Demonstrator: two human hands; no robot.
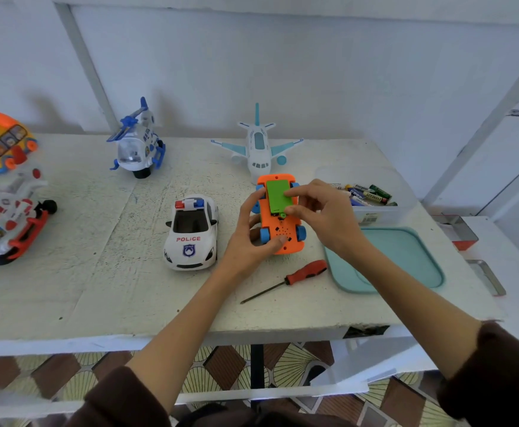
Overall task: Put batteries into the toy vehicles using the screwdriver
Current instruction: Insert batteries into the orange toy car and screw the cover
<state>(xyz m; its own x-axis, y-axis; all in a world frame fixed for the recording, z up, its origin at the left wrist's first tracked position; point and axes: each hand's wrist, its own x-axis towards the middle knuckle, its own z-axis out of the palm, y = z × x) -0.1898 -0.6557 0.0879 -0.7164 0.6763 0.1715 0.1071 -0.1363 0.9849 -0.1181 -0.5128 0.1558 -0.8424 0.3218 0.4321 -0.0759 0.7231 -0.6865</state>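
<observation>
An orange toy car [278, 232] with blue wheels lies upside down at the middle of the table. My left hand [249, 238] grips its left side, thumb on the underside. My right hand [319, 211] holds the green battery cover [276, 195] against the car's underside with its fingertips. A red-handled screwdriver [289, 280] lies loose on the table just in front of the car. Several batteries [366, 194] sit in a clear plastic box [384, 215] to the right.
A white police car [191, 234] stands left of the orange car. A blue helicopter [138, 143] and a white plane [258, 146] stand at the back. More toys [5, 192] crowd the left edge. A teal lid [406, 260] lies at the right.
</observation>
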